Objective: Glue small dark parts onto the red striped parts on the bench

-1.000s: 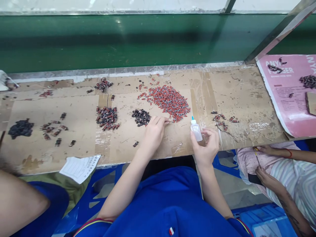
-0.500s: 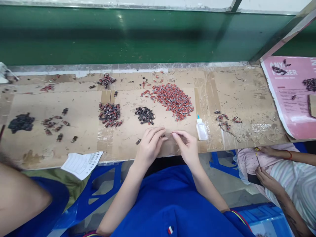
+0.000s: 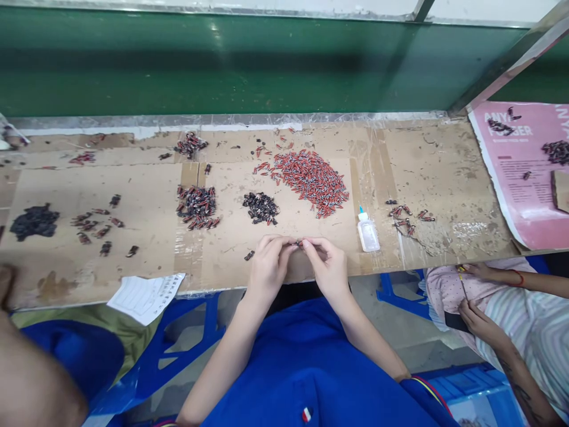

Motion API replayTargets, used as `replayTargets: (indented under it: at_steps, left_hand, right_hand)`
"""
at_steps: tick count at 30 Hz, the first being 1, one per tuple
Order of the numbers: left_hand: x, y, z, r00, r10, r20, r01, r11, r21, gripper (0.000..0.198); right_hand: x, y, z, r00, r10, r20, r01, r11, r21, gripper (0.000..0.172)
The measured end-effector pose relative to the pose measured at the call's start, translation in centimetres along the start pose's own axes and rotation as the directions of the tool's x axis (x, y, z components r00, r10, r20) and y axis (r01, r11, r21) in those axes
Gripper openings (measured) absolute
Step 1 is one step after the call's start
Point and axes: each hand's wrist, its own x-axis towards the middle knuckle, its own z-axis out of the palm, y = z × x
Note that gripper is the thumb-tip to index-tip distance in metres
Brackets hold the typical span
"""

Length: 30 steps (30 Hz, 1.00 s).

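Observation:
Close to the table's front edge, my left hand (image 3: pixel 268 264) pinches a small black part (image 3: pixel 298 243). The fingertips of my right hand (image 3: pixel 329 264) meet it, closed on a small red piece whose outline is mostly hidden by the fingers. Just beyond my hands lies a pile of small black parts (image 3: pixel 261 207), with a larger heap of small red pieces (image 3: pixel 313 181) behind it to the right. A single black part (image 3: pixel 249 255) rests left of my left hand. To the right of my right hand stands or lies a clear bottle (image 3: pixel 368 233) with a blue tip.
Red-and-black pieces (image 3: pixel 196 207) are piled on the cardboard tabletop (image 3: pixel 231 273), left of centre. A paper slip (image 3: pixel 144 296) overhangs the front edge. A co-worker's arm (image 3: pixel 35 367) is at the left; another person's hands (image 3: pixel 480 320) are at the right. A green panel (image 3: pixel 267 65) borders the back.
My right hand has moved left so its fingertips now meet those of my left hand at the small part. The bottle has shifted slightly right. The co-worker's arm at the left has moved.

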Motion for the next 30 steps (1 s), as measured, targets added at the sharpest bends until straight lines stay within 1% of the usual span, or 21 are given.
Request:
replayTargets:
  at_steps: [5, 9, 12, 16, 20, 23, 25, 28, 30]
  left_hand:
    - [0.3, 1.4, -0.6, 0.999, -0.053, -0.014, 0.051, 0.993, -0.105, 0.009]
    - [0.2, 2.0, -0.8, 0.991, -0.127, -0.044, 0.115, 0.970, -0.213, 0.008]
    - [0.0, 2.2, -0.9, 0.985, -0.167, -0.046, 0.150, 0.957, -0.249, 0.009]
    - [-0.1, 2.7, -1.2, 0.988, -0.142, -0.059, 0.126, 0.967, -0.221, 0.008]
    - [0.1, 3.2, -1.6, 0.994, -0.066, -0.082, 0.055, 0.990, -0.133, 0.006]
    - [0.1, 3.3, -1.8, 0.995, -0.018, -0.098, 0.008, 0.994, -0.109, 0.005]
    - [0.1, 3.2, -1.8, 0.994, -0.020, -0.103, 0.006, 0.992, -0.127, 0.005]
    - [0.1, 3.3, -1.8, 0.993, -0.057, -0.107, 0.036, 0.982, -0.186, 0.004]
    - [0.1, 3.4, -1.7, 0.991, -0.077, -0.108, 0.053, 0.977, -0.208, 0.004]
  right_hand:
    - [-0.2, -0.6, 0.3, 0.999, -0.004, -0.034, 0.008, 0.995, 0.099, 0.020]
    - [-0.5, -1.2, 0.3, 0.998, -0.001, -0.070, 0.013, 0.986, 0.166, 0.017]
    - [-0.6, -1.3, 0.3, 0.996, 0.021, -0.084, -0.005, 0.984, 0.180, 0.019]
    - [-0.8, -1.3, 0.3, 0.995, 0.025, -0.095, -0.006, 0.981, 0.196, 0.021]
    - [-0.9, -1.6, 0.2, 0.997, 0.018, -0.080, -0.002, 0.980, 0.200, 0.020]
    - [-0.7, -1.8, 0.0, 0.999, 0.009, -0.048, 0.001, 0.981, 0.192, 0.017]
    - [-0.5, -2.0, -0.3, 1.000, 0.000, -0.020, 0.004, 0.981, 0.195, 0.015]
    - [-0.2, -2.1, -0.6, 0.999, 0.022, 0.026, -0.027, 0.979, 0.200, 0.012]
    - [-0.2, -2.1, -0.6, 0.999, 0.037, 0.026, -0.042, 0.980, 0.196, 0.011]
